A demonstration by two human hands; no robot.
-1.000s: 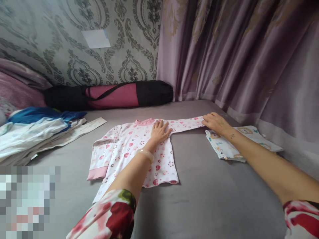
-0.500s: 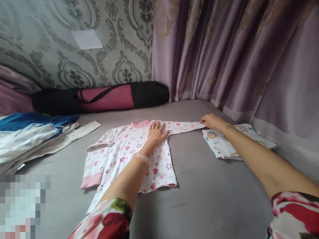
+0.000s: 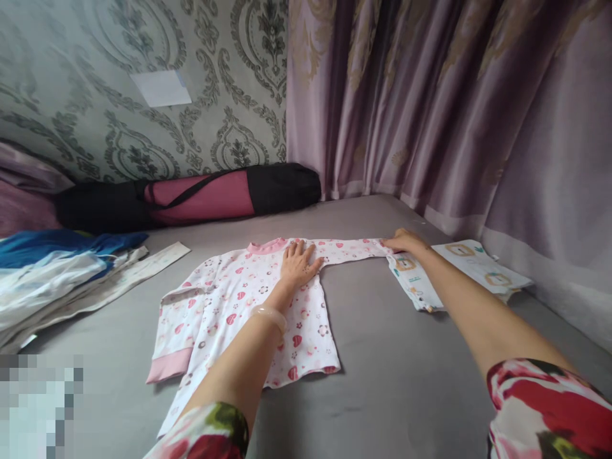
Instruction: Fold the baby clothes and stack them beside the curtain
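A small white long-sleeved shirt (image 3: 229, 299) with pink and red hearts and flowers lies spread on a grey bed sheet (image 3: 382, 370). Its collar and cuff are pink. My left hand (image 3: 299, 261) rests flat near the shirt's right shoulder, fingers spread. My right hand (image 3: 404, 242) pinches the end of the sleeve stretched out to the right. The other sleeve is bent down along the shirt's left side. Under my right forearm lies a folded white cloth (image 3: 461, 252) with orange and green prints, partly hidden by the arm.
Blue, white and beige clothes (image 3: 57, 274) lie heaped at the left. A long black and maroon bag (image 3: 205, 197) stretches along the patterned wall (image 3: 143, 127). Purple curtains (image 3: 406, 95) hang at the back and right. A blurred patch covers the lower left corner.
The view has tilted up slightly, so things sit a little lower. My right hand still pinches the sleeve end, and my left hand stays on the shirt.
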